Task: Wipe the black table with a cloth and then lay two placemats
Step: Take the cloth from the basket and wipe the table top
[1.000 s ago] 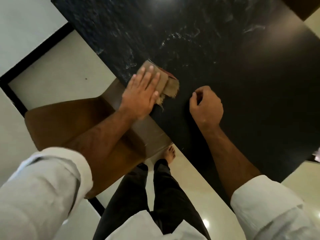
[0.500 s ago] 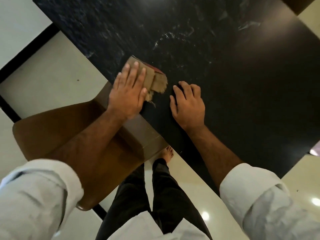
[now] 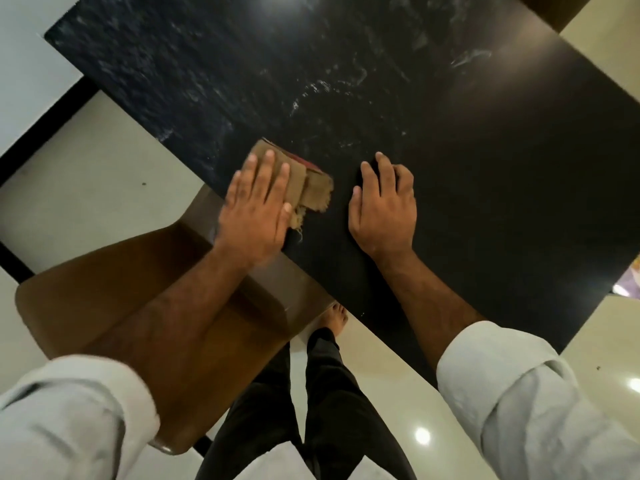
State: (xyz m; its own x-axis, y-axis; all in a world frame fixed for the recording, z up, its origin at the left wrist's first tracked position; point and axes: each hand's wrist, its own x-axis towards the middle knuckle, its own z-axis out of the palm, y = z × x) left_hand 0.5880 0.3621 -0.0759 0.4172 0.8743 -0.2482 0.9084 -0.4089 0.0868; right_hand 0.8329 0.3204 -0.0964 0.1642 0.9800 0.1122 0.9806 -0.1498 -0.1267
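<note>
**Right hand now flat on the table; wiping goes on at the near edge**

Your right hand (image 3: 382,206) has changed most. A second ago it was curled into a loose fist on the tabletop; half a second ago it had opened; now it lies palm down with the fingers spread and gripping nothing, just right of centre in the frame. It reads as a brace while you lean over the black table (image 3: 485,168).

Your left hand (image 3: 254,209) is pressed flat on the cloth (image 3: 313,188), fingers together and extended, so it pins the cloth to the surface rather than closing round it. The cloth is a folded tan piece with a frayed edge and a thin red strip along its upper side. It sits at the table's near edge in the centre of the frame, poking out to the right of your fingers, close to the right hand but not touching it. Across the three pictures the hand and cloth have kept to the same stretch of edge, above the brown chair (image 3: 104,289).

For the task, this means you are in the wiping stage, and I judge it far from done: pale smears and streaks (image 3: 322,88) show across the upper middle of the frame, and mottled marks cover the upper left of the tabletop. No placemats are in view.
</note>
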